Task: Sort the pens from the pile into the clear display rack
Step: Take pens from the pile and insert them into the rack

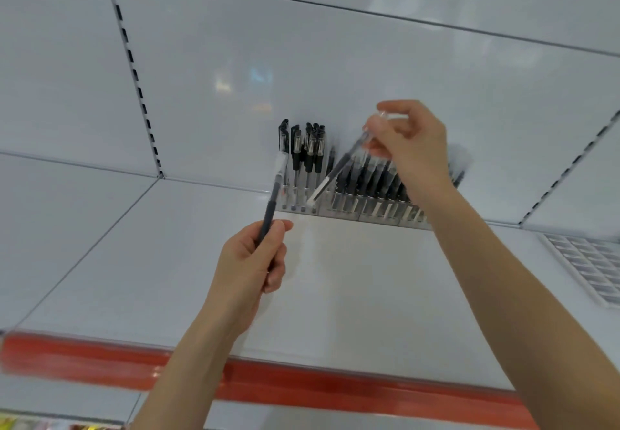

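Left hand (pixel 250 258), dark pen (pixel 270 208) near-upright

On my feed the left hand (pixel 250 261) and right hand (pixel 414 142) are bare; the left forearm (pixel 201 345) and right forearm (pixel 496 278) are bare as well, up to the frame's lower edge; the wrists look slim; the fingernails seem short, though blur softens them.

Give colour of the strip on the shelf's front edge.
Red. The strip shows best in the head view, low in frame.
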